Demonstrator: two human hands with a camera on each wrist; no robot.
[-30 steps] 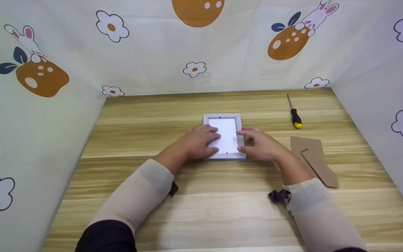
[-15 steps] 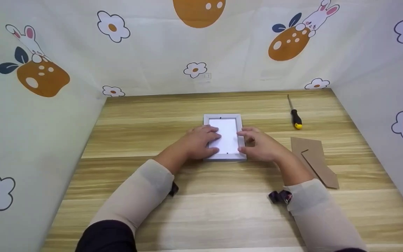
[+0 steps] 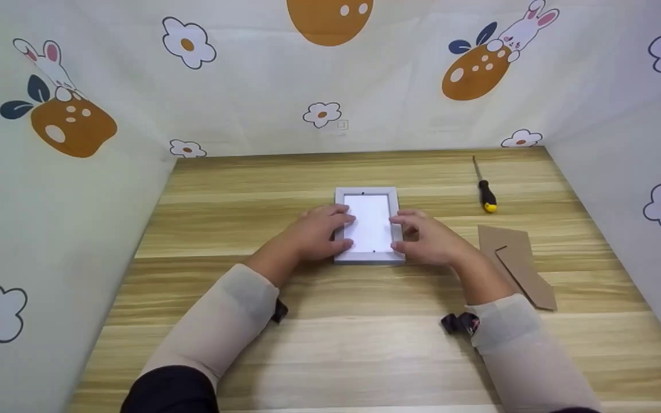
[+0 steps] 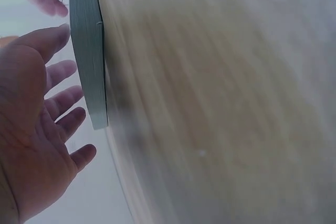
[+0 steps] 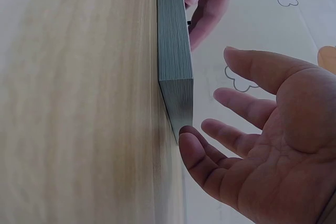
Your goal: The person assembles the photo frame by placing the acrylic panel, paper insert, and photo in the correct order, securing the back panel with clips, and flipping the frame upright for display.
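Observation:
A pale grey picture frame (image 3: 369, 258) lies flat on the table, a white panel (image 3: 368, 226) in its recess. Small dark spots mark its top and bottom inner edges. My left hand (image 3: 320, 232) is at the left side, fingers loosely bent, fingertips over the rim and panel edge. In the left wrist view, the left hand (image 4: 37, 108) has its fingers spread beside the frame's grey side (image 4: 86, 51). At the right rim is my right hand (image 3: 427, 238), thumb and fingers apart. The right wrist view shows that hand (image 5: 262, 140) with relaxed fingers near the frame's corner (image 5: 176, 51).
A screwdriver (image 3: 486, 195) with a black and yellow handle lies at the back right of the wood-patterned table (image 3: 365, 344). Nearer, right of the right hand, is a brown board (image 3: 514, 258) with a dark bent line. Patterned sheets (image 3: 250, 103) stand around the table.
My left hand has slid slightly left, its fingertips drawing back from the white panel towards the rim. The right hand and the frame stay in place; the head view shifts slightly.

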